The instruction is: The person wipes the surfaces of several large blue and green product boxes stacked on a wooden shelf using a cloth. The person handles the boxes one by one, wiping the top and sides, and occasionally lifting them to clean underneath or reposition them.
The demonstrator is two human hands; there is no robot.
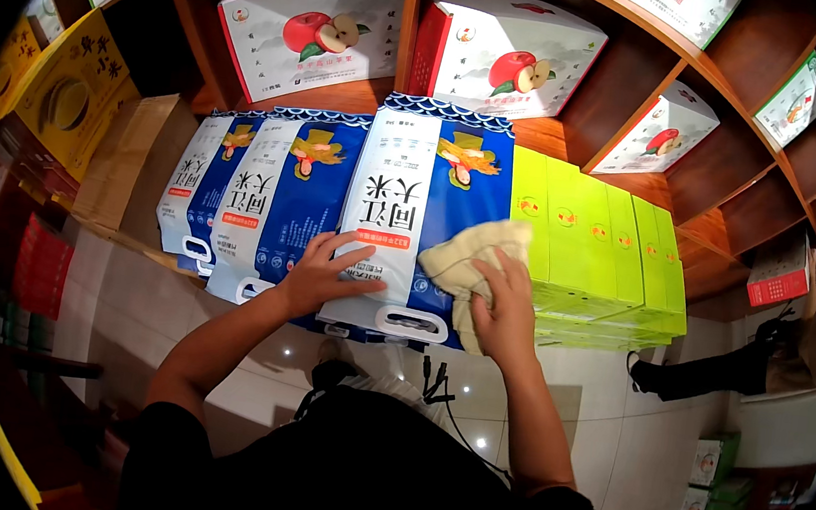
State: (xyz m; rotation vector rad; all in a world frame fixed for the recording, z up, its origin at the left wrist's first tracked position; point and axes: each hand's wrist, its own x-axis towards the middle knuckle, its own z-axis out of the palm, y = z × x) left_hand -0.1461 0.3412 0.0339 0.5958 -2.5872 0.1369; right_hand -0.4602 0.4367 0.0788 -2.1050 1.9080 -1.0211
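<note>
A pale yellow cloth (pixel 473 260) is bunched in my right hand (pixel 505 308). It lies against the lower right part of a blue and white rice bag (pixel 398 156) with a white plastic handle (pixel 412 324) facing me. My left hand (pixel 330 274) rests on the lower left edge of that same bag, fingers spread, holding nothing. Two similar rice bags (pixel 252 196) (pixel 197 182) sit to the left, each with a white handle. Bright green boxes (pixel 583 237) stand in a row close to the right of the cloth.
White cartons with apple pictures (pixel 343 32) (pixel 513 59) stand in wooden shelving (pixel 407 28) behind the bags. A brown cardboard box (pixel 120 162) and yellow boxes (pixel 75 96) are at left. Another person's leg (pixel 708 372) shows at right. A black cable (pixel 460 431) hangs near my body.
</note>
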